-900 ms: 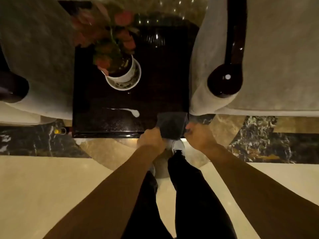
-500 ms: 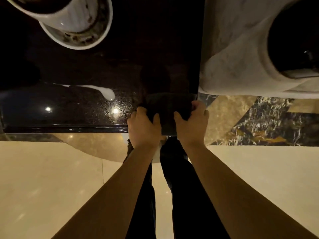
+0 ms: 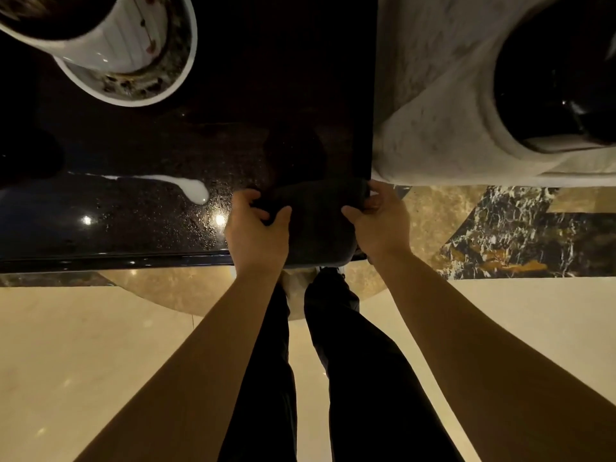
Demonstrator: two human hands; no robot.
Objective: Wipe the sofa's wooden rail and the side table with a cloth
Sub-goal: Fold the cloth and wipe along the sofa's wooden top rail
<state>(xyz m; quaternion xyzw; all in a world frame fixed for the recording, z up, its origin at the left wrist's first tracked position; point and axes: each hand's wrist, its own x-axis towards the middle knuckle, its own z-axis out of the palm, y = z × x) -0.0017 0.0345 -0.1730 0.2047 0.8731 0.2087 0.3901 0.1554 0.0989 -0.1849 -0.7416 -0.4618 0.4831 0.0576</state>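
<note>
Both hands on the cloth (image 3: pixel 316 225), which lies folded at the near right corner of the side table (image 3: pixel 266 95), its near edge hanging over the rim. My left hand (image 3: pixel 256 228) has fingers curled around the cloth's left edge; my right hand (image 3: pixel 380 221) pinches the right edge, fingers closed on the fabric. The dark glossy surface shows fine droplets or specks near the cloth and a white streak of spilled liquid (image 3: pixel 186 186) just left of my left hand, not yet wiped. I judge the table work barely begun: the spill is intact and most of the top lies ahead of the cloth. The sofa's wooden rail (image 3: pixel 560 78), its dark rounded end set into the pale upholstered arm (image 3: pixel 433 121) to my right, looks glossy, but I cannot tell whether it has been wiped. At far left a white pot (image 3: pixel 110 38) sits in a white saucer (image 3: pixel 160 85); the saucer holds dark crumbs, likely soil. The pot's contents are cut off by the frame.
</note>
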